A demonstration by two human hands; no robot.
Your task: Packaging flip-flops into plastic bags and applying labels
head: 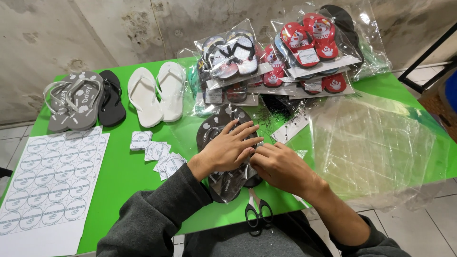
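Scissors (257, 209) nearest — both hands press, seemingly, bagged dark sandals (223, 121)

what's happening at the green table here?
A person presses both hands on a dark flip-flop pair in a clear bag: left hand flat on top, right hand at its edge. Scissors lie at the near table edge. Bagged pairs are stacked at the back, loose grey and white pairs to the left, with a sticker sheet, cut labels and empty bags.
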